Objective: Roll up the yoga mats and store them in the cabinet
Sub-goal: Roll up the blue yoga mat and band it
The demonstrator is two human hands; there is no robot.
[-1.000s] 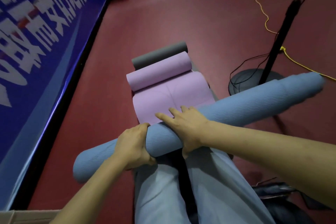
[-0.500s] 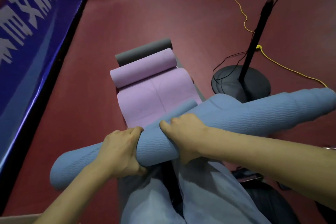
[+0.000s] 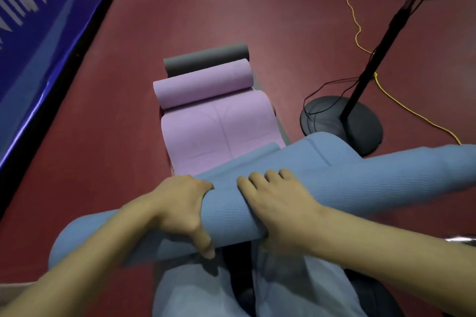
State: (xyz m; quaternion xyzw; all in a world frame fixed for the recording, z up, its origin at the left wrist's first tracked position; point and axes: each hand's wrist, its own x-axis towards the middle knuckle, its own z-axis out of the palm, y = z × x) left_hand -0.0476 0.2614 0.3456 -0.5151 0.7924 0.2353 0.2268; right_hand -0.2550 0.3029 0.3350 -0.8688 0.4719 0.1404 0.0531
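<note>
Blue foam roll (image 3: 334,183) lies crosswise over the person's lap, long axis running low-left to high-right, right end out of frame. Both hands sit at mid-length, either side of a short bare stretch. Left hand (image 3: 180,211) wraps the roll from its left, fingers over the top, thumb hanging down the near side. Right hand (image 3: 280,203) presses on top, fingers curled over the far edge, so both clamp the same roll. A loose flap (image 3: 247,159) has peeled off the far side; my read is it needs tucking before carrying. Pink mat (image 3: 216,121) lies half rolled on the floor (image 3: 257,8) straight ahead, grey roll (image 3: 206,59) just behind it. No cabinet in view.
</note>
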